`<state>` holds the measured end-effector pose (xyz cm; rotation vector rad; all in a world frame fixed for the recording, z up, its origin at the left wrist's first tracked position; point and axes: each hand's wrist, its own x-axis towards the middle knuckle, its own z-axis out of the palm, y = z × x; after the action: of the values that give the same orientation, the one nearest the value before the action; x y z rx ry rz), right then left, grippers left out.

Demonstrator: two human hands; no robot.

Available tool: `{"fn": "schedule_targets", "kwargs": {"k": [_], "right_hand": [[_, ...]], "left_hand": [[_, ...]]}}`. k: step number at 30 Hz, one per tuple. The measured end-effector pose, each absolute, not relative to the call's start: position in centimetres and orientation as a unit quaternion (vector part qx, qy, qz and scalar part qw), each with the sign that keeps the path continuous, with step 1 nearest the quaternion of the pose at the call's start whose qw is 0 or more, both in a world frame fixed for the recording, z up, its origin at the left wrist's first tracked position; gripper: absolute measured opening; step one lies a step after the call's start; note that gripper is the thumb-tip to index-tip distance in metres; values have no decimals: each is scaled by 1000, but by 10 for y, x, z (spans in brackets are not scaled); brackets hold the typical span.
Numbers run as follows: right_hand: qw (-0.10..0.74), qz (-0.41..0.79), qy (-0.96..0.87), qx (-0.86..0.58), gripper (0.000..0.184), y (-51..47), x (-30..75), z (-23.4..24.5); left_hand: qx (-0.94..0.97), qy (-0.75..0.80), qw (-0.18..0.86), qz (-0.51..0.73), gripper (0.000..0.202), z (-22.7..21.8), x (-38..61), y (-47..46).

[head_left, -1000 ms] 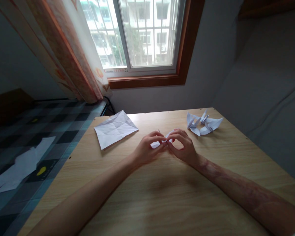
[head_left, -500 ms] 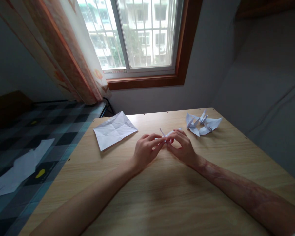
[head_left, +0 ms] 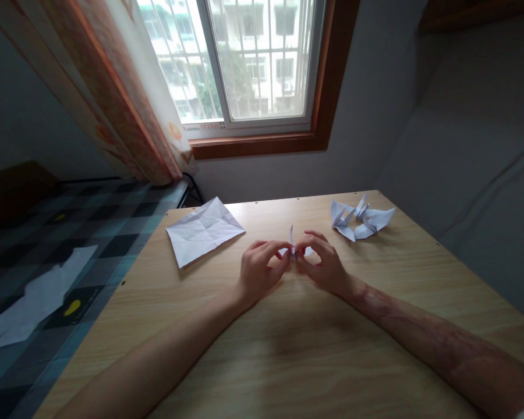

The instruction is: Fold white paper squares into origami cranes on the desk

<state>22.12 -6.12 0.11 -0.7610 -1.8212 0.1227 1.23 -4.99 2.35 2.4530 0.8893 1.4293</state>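
My left hand (head_left: 264,263) and my right hand (head_left: 321,259) meet over the middle of the wooden table. Between their fingertips they pinch a small piece of folded white paper (head_left: 291,235), one thin point of which sticks up away from me. Bits of its white folds show beside the fingers of both hands; the rest is hidden behind them. Past my right hand lie several folded paper cranes (head_left: 371,224), close together. To the left of my left hand rests a creased sheet of white paper (head_left: 205,230), lying flat.
The wooden table (head_left: 262,349) reaches to the wall below the window (head_left: 266,64). On the left stands a bed (head_left: 126,215) with a checked cover, and torn white paper (head_left: 39,302) lies on it. A curtain (head_left: 131,99) hangs beside the window.
The folded paper has turned in my fingers: its thin point leaned left before and now stands nearly upright. Both hands have shifted only slightly; the cranes and the flat sheet have stayed put.
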Motion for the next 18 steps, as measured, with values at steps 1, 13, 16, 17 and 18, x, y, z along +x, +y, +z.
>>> {"fn": "schedule_targets", "kwargs": {"k": [1, 13, 16, 17, 18], "right_hand": [[550, 52, -770, -320, 11, -61, 221, 1], [536, 60, -787, -300, 18, -60, 225, -1], [533, 62, -789, -298, 18, -61, 225, 0], [534, 61, -789, -297, 18, -61, 225, 1], [534, 59, -789, -297, 18, -61, 225, 1]], "left_hand": [[825, 293, 84, 475, 8, 24, 12, -50], [820, 288, 134, 475, 2, 21, 13, -50], [813, 290, 187, 469, 1, 19, 13, -50], [811, 291, 201, 466, 1, 19, 13, -50], [809, 295, 210, 463, 2, 19, 12, -51]]}}
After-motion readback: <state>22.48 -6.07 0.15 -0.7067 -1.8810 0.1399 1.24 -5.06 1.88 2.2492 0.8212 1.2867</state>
